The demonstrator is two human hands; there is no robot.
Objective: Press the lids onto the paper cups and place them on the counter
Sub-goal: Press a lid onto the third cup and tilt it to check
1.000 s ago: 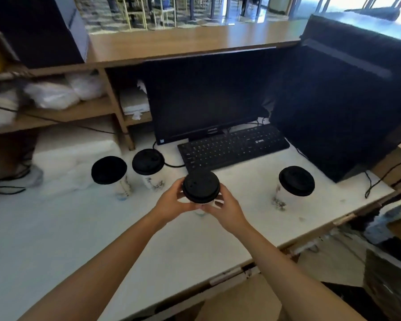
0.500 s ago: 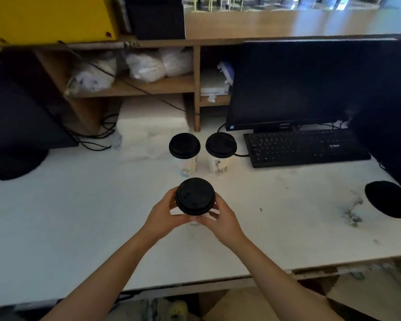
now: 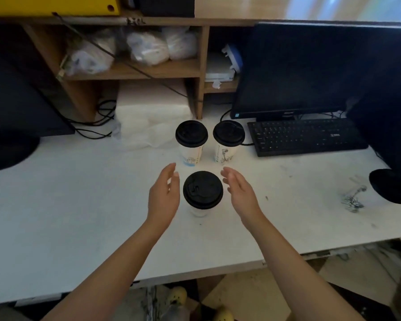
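Note:
A white paper cup with a black lid point(image 3: 202, 190) stands upright on the white counter point(image 3: 79, 205), between my two hands. My left hand point(image 3: 164, 193) is open just left of it, fingers apart, not touching. My right hand point(image 3: 240, 191) is open just right of it, also apart from the cup. Two more lidded cups stand side by side behind it: one with blue print point(image 3: 191, 142) and one with a dark drawing point(image 3: 228, 140). A fourth lidded cup point(image 3: 389, 186) shows at the far right edge, its body partly hidden.
A black keyboard point(image 3: 306, 136) and monitor point(image 3: 310, 70) sit at the back right. A dark monitor base point(image 3: 9, 151) is at the left. White plastic wrapping point(image 3: 148, 121) lies behind the cups. Wooden shelves point(image 3: 134, 72) hold bags; cables trail below them.
Both hands have let go of the lidded cup and drawn apart; the cup now stands on the counter. The view has shifted slightly.

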